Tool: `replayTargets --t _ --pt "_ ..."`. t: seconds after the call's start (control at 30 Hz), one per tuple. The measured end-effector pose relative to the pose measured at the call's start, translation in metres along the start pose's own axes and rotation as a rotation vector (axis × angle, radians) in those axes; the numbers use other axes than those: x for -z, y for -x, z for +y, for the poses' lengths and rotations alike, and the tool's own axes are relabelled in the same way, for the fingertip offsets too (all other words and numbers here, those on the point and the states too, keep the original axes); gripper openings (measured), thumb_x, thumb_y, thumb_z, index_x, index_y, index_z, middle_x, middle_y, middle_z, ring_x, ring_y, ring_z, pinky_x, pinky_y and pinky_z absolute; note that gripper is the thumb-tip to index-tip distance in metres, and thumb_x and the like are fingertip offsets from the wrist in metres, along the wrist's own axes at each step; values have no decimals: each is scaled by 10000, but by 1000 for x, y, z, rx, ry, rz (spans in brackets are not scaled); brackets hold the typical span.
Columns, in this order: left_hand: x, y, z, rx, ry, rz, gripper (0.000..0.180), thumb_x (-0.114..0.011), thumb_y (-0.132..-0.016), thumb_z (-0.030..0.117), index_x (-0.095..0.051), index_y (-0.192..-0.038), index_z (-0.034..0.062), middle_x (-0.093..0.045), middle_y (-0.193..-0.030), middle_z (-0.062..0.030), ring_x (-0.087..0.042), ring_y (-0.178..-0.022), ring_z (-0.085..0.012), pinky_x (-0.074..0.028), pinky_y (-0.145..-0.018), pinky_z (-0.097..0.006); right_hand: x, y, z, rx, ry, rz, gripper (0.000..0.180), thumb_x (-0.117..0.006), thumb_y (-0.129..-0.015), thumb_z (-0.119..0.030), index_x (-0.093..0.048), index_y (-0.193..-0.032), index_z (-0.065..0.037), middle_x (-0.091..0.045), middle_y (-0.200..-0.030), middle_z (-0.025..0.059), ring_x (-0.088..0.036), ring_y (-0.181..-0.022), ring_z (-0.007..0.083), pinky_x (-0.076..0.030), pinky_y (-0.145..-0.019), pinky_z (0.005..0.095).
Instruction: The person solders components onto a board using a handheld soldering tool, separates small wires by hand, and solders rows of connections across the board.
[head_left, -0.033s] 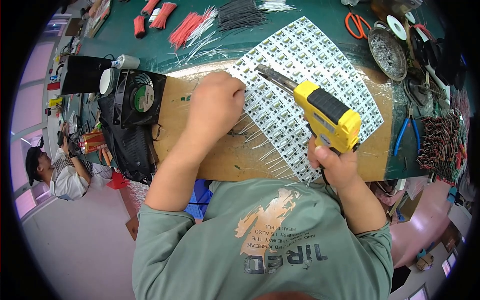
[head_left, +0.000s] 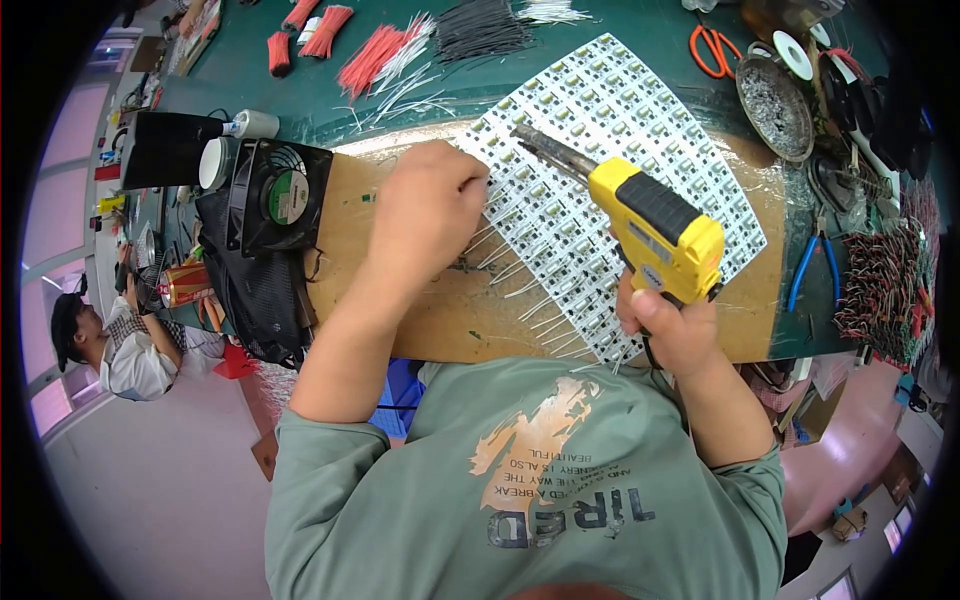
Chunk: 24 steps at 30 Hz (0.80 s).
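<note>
My right hand [head_left: 672, 325] is wrapped round the grip of a yellow and black soldering gun [head_left: 655, 225]. The gun's metal tip points to the upper left, over a white panel of small circuit boards [head_left: 610, 130]. At the panel's left edge is my left hand [head_left: 430, 205], its fingers curled closed with their tips turned away from view; whatever they pinch is hidden. Several short white wires [head_left: 540, 310] stick out from the panel's lower left side. Beneath the panel lies a brown board [head_left: 400, 325].
A black fan [head_left: 285, 198] stands left of my left arm. Red, white and black wire bundles [head_left: 485, 28] lie at the back. On the right are orange scissors [head_left: 712, 50], a round dish [head_left: 775, 105], blue-handled pliers [head_left: 815, 270] and piled wired parts [head_left: 885, 295]. Another person [head_left: 130, 345] sits far left.
My left hand and the soldering gun have shifted only very slightly. The panel has stayed where it was.
</note>
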<state>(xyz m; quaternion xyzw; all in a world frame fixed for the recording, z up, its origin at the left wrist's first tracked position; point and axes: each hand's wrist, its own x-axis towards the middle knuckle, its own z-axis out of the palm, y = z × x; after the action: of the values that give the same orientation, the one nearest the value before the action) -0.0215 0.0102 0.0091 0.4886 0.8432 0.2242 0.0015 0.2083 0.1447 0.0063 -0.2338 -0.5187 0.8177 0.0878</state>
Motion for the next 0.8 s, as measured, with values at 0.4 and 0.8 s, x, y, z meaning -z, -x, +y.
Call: replayTargets --t 0.4,0.8 --pt "-3 -5 -17 119 110 40 107 -652 -777 84 -711 -855 41 -652 -792 -120 -634 -766 -284 -496 -696 -349 -19 -22 -6 -23 34 -63 246 -703 -836 -99 -557 -1026 -43 -549 -869 -13 -504 -806 77 -430 -732 247" --pt "-2 -10 -15 192 98 -9 122 -648 -766 110 -713 -848 48 -662 -819 -133 -640 -782 -311 -503 -717 -370 -19 -27 2 -13 167 -3 361 -680 -849 -165 -567 -1140 16 -610 -931 17 -536 -830 74 -450 -740 241"
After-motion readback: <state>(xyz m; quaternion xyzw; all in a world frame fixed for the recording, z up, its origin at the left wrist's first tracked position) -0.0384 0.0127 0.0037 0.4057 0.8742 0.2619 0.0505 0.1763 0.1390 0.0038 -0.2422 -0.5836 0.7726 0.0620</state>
